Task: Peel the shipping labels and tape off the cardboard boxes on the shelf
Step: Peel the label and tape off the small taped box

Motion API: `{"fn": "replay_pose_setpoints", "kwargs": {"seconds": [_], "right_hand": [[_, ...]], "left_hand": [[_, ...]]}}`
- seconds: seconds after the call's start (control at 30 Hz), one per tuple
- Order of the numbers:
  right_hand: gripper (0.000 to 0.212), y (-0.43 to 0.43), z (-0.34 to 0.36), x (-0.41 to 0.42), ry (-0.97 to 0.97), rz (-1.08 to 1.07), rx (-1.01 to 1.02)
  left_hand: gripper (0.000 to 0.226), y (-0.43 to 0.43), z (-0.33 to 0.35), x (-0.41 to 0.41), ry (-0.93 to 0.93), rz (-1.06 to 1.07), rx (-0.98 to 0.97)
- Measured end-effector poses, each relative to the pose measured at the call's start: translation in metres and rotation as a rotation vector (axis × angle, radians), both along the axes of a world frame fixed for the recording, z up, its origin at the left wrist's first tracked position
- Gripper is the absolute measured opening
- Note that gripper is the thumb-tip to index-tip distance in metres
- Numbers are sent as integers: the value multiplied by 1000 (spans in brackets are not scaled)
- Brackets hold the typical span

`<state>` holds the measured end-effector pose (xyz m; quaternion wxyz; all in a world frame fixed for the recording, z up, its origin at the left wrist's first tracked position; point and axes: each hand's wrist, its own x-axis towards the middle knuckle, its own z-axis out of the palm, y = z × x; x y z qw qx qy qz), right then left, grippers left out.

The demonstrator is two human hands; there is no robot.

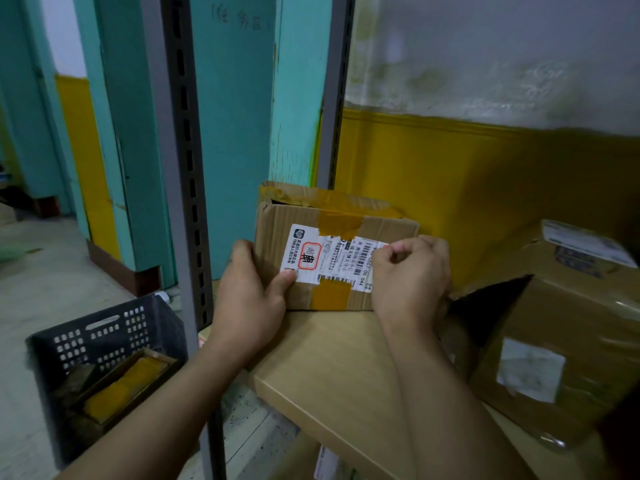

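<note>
Head camera view, looking down at a shelf (332, 358) of pale wood. A small cardboard box (273, 223) stands on the shelf near its left end, just beside a grey metal post (180, 168) and against a wall (485, 168) painted yellow below and white above.

A white label (325, 258) with barcodes and a red stamp covers much of the box's front face. Strips of yellow-brown tape (337, 225) cross the label's top and bottom edges.

The left hand (249, 296) grips the box's left edge, fingers wrapped behind it and the thumb pressed on the label's lower left corner. The right hand (408, 275) is at the label's right end, fingers curled in, with thumb and forefinger pinching the label's upper right edge.

To the right on the same shelf lies a bigger box (568, 317) with a torn-open flap and white labels on its side and top.

On the floor at lower left stands a dark plastic crate (104, 341) holding cardboard pieces with yellow tape.
</note>
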<state>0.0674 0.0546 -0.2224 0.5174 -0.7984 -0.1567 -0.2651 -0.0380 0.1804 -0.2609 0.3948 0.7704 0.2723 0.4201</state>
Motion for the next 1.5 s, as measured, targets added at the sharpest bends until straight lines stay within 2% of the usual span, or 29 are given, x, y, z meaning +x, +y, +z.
{"fn": "replay_pose_setpoints", "kwargs": {"seconds": [0.4, 1.03, 1.5], "right_hand": [[15, 0, 0, -1, -30, 36, 43], [16, -1, -5, 1, -84, 31, -12], [13, -1, -11, 1, -127, 66, 43]], "left_hand": [[39, -2, 2, -1, -9, 9, -28], [39, -4, 5, -2, -3, 27, -40], [39, -2, 4, -2, 5, 34, -39]]}}
